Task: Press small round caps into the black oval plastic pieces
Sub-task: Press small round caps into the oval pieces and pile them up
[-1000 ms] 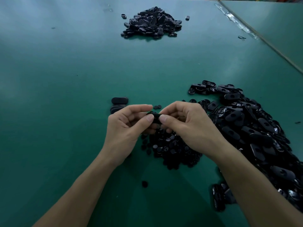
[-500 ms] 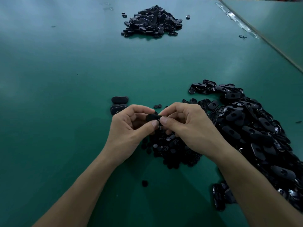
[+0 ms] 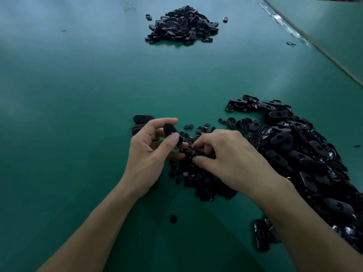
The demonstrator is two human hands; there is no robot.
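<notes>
Fingers (image 3: 173, 138) of the left hand (image 3: 149, 154) are curled round one black oval piece (image 3: 171, 131), thumb on its near end and forefinger over its far end, so that it is pinched and held tilted just above the left edge of the cap pile (image 3: 202, 181); the piece is a smooth, matte, rounded oblong, its upper face plain and slightly domed; fingers (image 3: 198, 160) of the right hand (image 3: 231, 160) are bent down into the cap pile, tips touching the caps, and I cannot tell whether a cap is caught between thumb and forefinger; the cap pile itself is a loose spread of small black round discs lying on the green table (image 3: 78, 95), some showing a raised centre; one lone cap (image 3: 173, 218) lies apart on the near side of the pile; just left of the pile, behind the left hand, a few oval pieces (image 3: 141, 118) lie stacked flat; right of the pile a large heap of oval pieces (image 3: 304, 154) spreads toward the table's near right, many face up with a round hole in the middle, others showing a glossy hollow underside; a small cluster (image 3: 261, 236) lies near-right of the pile beside the right forearm; well beyond the pile, at the far side of the table, sits another heap of oval pieces (image 3: 181, 25), with a couple of strays beside it.
</notes>
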